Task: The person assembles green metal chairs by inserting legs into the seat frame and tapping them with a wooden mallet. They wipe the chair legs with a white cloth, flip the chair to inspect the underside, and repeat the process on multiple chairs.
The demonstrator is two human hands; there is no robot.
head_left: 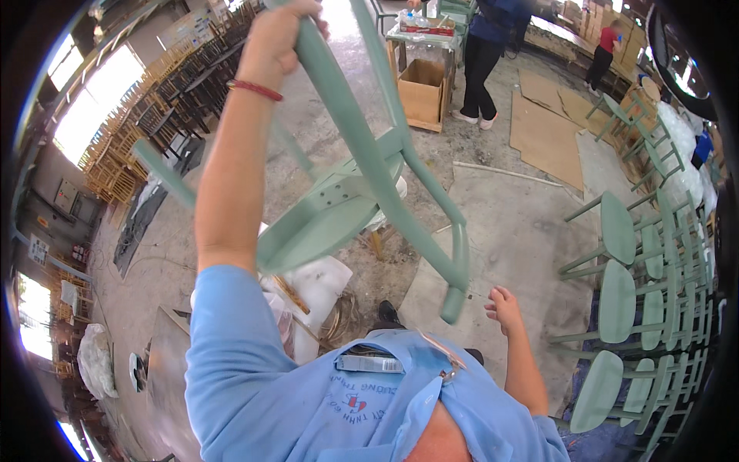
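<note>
A pale green wooden chair [327,223] hangs tilted in front of me, its seat turned on edge and its legs and frame bars pointing several ways. My left hand [281,38], raised high with a red band at the wrist, is closed around the upper end of one thick green bar. The bar's lower end comes down near my right side. My right hand [504,310] is low and apart from the chair, fingers loosely bent and spread, holding nothing.
Rows of similar green chairs [616,300] stand at my right. Cardboard sheets [543,138] lie on the floor ahead, beyond a thin strip [508,174]. A person [489,61] in dark clothes stands by a small table with a carton [421,92]. White foam wrapping [319,285] lies near my feet.
</note>
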